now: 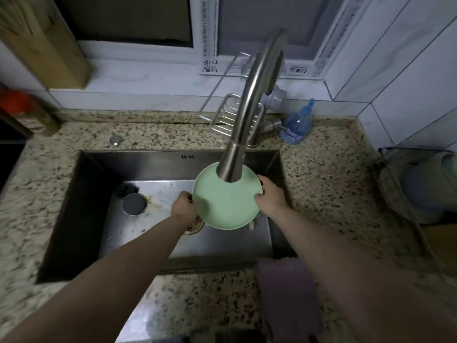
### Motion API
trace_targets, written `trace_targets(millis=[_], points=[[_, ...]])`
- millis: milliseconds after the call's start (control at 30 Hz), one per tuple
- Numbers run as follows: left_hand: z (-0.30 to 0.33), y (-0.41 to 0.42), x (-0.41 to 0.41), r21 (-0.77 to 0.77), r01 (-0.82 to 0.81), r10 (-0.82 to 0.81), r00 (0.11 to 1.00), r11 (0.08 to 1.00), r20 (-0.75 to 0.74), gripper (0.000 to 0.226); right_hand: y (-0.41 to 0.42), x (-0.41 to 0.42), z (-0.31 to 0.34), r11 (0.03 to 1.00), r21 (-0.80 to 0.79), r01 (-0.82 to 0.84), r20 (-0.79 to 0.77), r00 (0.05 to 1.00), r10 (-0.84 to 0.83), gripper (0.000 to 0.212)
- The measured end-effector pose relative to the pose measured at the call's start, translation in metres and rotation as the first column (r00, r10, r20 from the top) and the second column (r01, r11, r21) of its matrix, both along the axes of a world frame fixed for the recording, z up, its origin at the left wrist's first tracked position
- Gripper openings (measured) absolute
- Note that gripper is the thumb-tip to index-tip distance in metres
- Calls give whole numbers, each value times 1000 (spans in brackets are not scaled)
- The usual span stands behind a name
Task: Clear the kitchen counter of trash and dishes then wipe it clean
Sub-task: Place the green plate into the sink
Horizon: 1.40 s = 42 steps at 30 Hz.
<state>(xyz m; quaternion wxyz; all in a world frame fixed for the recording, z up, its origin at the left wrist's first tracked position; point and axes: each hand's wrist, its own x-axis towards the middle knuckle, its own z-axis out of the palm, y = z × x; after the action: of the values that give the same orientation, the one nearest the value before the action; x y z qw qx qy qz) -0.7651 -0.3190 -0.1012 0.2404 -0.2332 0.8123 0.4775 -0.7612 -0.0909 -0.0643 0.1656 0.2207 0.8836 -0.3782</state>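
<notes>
A round pale green plate (226, 204) hangs over the steel sink (158, 243), right under the spout of the tall steel faucet (249, 115). My left hand (184, 206) grips the plate's left rim. My right hand (270, 196) grips its right rim, fingers curled over the edge. The faucet head hides the plate's far edge. I cannot tell whether water is running. A purple cloth (286, 298) lies on the speckled granite counter (329, 191) at the sink's near right corner.
A round stopper (134, 204) and food scraps lie on the sink floor, and the drain (195, 225) shows beneath the plate. A wire sponge holder (230, 117) and a blue bottle (298, 125) stand behind the faucet. A dish rack with bowls (420, 189) sits at right.
</notes>
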Motion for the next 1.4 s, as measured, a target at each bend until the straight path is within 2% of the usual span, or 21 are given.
trace_targets(millis=[133, 267, 367, 433, 500, 567, 700, 900, 1000, 1067, 1167, 1400], points=[[-17, -67, 0, 102, -51, 43, 996, 994, 78, 24, -54, -3, -4, 994, 78, -75, 63, 996, 70, 50], [-28, -130, 3, 169, -178, 152, 976, 969, 158, 18, -120, -6, -10, 993, 24, -119, 144, 983, 114, 47], [-40, -170, 4, 180, -243, 209, 960, 953, 188, 35, -162, -11, -33, 994, -68, -90, 188, 977, 102, 49], [-45, -186, 6, 195, -284, 246, 949, 939, 197, 23, -182, -13, -49, 995, -90, -35, 234, 971, 55, 47], [-55, -200, 6, 195, -313, 272, 939, 930, 212, 13, -200, -13, -61, 981, -159, 109, 299, 953, -57, 43], [-71, -211, 7, 200, -302, 258, 941, 932, 217, 14, -211, -10, -73, 942, -228, 246, 368, 918, -150, 39], [-101, -225, 10, 201, -258, 202, 944, 945, 262, 33, -222, 3, -94, 873, -253, 417, 516, 821, -243, 29], [-112, -218, 10, 190, -252, 188, 935, 949, 301, 40, -220, 16, -121, 874, -208, 440, 620, 750, -230, 27], [-125, -216, 7, 172, -199, 133, 933, 965, 334, 55, -220, 19, -136, 864, -213, 456, 649, 727, -223, 23], [-156, -222, 5, 130, -184, 128, 927, 974, 354, 55, -222, 20, -143, 859, -222, 461, 668, 713, -210, 20], [-188, -229, 3, 103, -184, 134, 919, 978, 371, 64, -227, 21, -155, 868, -223, 443, 694, 698, -178, 30], [-146, -208, -2, 71, -115, 81, 929, 991, 362, 77, -225, 15, -173, 858, -215, 467, 691, 693, -204, 41]])
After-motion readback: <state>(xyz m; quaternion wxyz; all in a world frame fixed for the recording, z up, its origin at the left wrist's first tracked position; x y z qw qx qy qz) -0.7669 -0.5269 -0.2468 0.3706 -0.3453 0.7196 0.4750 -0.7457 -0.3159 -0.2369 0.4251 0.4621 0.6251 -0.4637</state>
